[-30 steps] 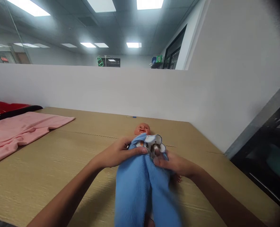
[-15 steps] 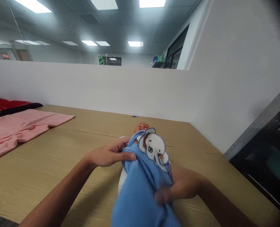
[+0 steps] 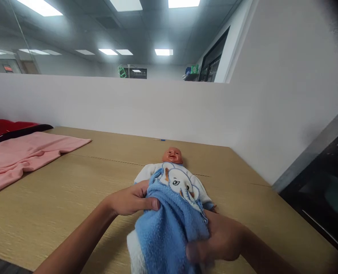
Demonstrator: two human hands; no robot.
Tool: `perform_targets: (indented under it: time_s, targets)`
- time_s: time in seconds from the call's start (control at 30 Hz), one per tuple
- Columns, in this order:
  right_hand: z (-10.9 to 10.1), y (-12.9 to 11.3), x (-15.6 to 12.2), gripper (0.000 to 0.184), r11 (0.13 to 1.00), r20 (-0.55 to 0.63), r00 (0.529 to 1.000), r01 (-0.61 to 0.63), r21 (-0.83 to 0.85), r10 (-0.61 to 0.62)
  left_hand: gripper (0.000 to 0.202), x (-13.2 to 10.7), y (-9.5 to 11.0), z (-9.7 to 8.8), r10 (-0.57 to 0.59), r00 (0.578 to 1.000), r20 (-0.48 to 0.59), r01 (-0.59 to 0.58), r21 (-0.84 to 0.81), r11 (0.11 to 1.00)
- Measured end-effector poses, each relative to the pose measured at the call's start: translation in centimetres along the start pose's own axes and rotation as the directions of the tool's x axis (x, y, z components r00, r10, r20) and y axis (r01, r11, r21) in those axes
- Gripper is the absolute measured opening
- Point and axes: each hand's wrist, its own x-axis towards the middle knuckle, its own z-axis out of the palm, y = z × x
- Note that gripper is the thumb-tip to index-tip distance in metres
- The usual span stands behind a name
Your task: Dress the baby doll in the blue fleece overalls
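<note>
No wording, number or brand can be read. A small red rectangular sign (image 3: pixel 7 68), far beyond and left of the left hand's fingers (image 3: pixel 155 204), and a bright green box-shaped item (image 3: pixel 194 69), far beyond the fingers, are too small and blurred to make out.

single head-worn view, facing forward and down across table (image 3: pixel 72 201), left hand (image 3: pixel 131 199) and right hand (image 3: pixel 223 236) close, wall (image 3: pixel 123 104) beyond

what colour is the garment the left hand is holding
The garment is mostly blue, seen best in the head view.
</note>
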Motion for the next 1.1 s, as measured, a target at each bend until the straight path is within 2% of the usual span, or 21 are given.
perform_targets:
  time_s: [0.1, 0.2, 0.3, 0.37, 0.43, 0.53, 0.63, 0.7, 0.8, 0.83, 0.9, 0.97, 1.0, 1.03, 1.07, 1.1]
  targets:
    - [0.7, 0.2, 0.0, 0.088, 0.994, 0.018, 0.999, -0.039, 0.106, 0.037, 0.066, -0.1, 0.2, 0.7, -0.068, 0.990, -0.122, 0.062, -0.047, 0.997]
    - [0.2, 1.6, -0.3, 0.094, 0.982, -0.080, 0.997, 0.000, 0.189, 0.016, 0.065, -0.7, 0.9, 1.6, -0.150, 0.976, -0.160, 0.140, -0.068, 0.988]
    - [-0.9, 3.4, -1.0, 0.094, 0.965, -0.153, 0.988, 0.053, 0.257, -0.013, 0.058, -1.4, 1.5, 2.5, -0.214, 0.975, -0.068, 0.210, -0.062, 0.976]
    - [-1.3, 4.2, -1.6, 0.087, 0.969, -0.202, 0.979, 0.018, 0.248, 0.034, 0.055, -1.8, 1.4, 3.0, -0.202, 0.979, 0.026, 0.203, -0.087, 0.975]
    - [-1.3, 4.6, -2.2, 0.084, 0.974, -0.252, 0.963, -0.040, 0.221, 0.097, 0.053, -2.1, 1.0, 3.4, -0.153, 0.986, 0.064, 0.161, -0.167, 0.973]
    - [-0.7, 4.1, -2.7, 0.085, 0.975, -0.271, 0.945, -0.138, 0.173, 0.182, 0.052, -2.3, 0.3, 4.0, -0.082, 0.996, 0.047, 0.092, -0.263, 0.960]
    - [0.4, 2.6, -2.7, 0.078, 0.981, -0.260, 0.946, -0.184, 0.055, 0.192, 0.055, -2.7, 0.0, 4.9, -0.053, 0.999, -0.001, 0.051, -0.243, 0.969]
    - [1.2, 1.5, -2.7, 0.079, 0.991, -0.227, 0.965, -0.133, 0.017, 0.133, 0.057, -3.2, -0.2, 5.7, -0.055, 0.997, -0.049, 0.042, -0.228, 0.973]
    - [2.6, 0.6, -2.9, 0.098, 0.996, -0.174, 0.983, -0.049, 0.073, 0.061, 0.059, -4.2, -0.8, 7.3, -0.094, 0.986, -0.141, 0.059, -0.233, 0.971]
    - [3.1, 0.7, -3.0, 0.103, 0.996, -0.197, 0.978, -0.053, 0.067, 0.065, 0.059, -4.6, -1.2, 7.9, -0.115, 0.978, -0.172, 0.072, -0.239, 0.968]
    - [4.2, 1.4, -3.4, 0.099, 0.991, -0.356, 0.928, -0.126, -0.035, 0.106, 0.058, -5.4, -1.8, 8.9, -0.167, 0.953, -0.253, 0.109, -0.228, 0.968]
    - [5.3, 2.4, -3.7, 0.081, 0.956, -0.596, 0.798, -0.236, -0.175, 0.088, 0.057, -6.1, -2.4, 10.0, -0.221, 0.909, -0.352, 0.159, -0.196, 0.968]
    - [5.9, 2.8, -3.8, 0.071, 0.932, -0.688, 0.725, -0.271, -0.241, 0.033, 0.058, -6.5, -2.5, 10.6, -0.239, 0.888, -0.393, 0.180, -0.182, 0.967]
    - [6.5, 3.2, -3.8, 0.060, 0.908, -0.740, 0.671, -0.284, -0.307, -0.041, 0.060, -6.8, -2.5, 11.1, -0.251, 0.873, -0.417, 0.193, -0.176, 0.965]
    - [7.0, 3.4, -3.7, 0.049, 0.886, -0.753, 0.647, -0.275, -0.373, -0.116, 0.063, -7.1, -2.5, 11.7, -0.256, 0.867, -0.428, 0.196, -0.180, 0.964]
    - [7.5, 3.4, -3.5, 0.039, 0.866, -0.742, 0.648, -0.262, -0.427, -0.170, 0.066, -7.3, -2.5, 12.2, -0.259, 0.861, -0.437, 0.193, -0.190, 0.963]
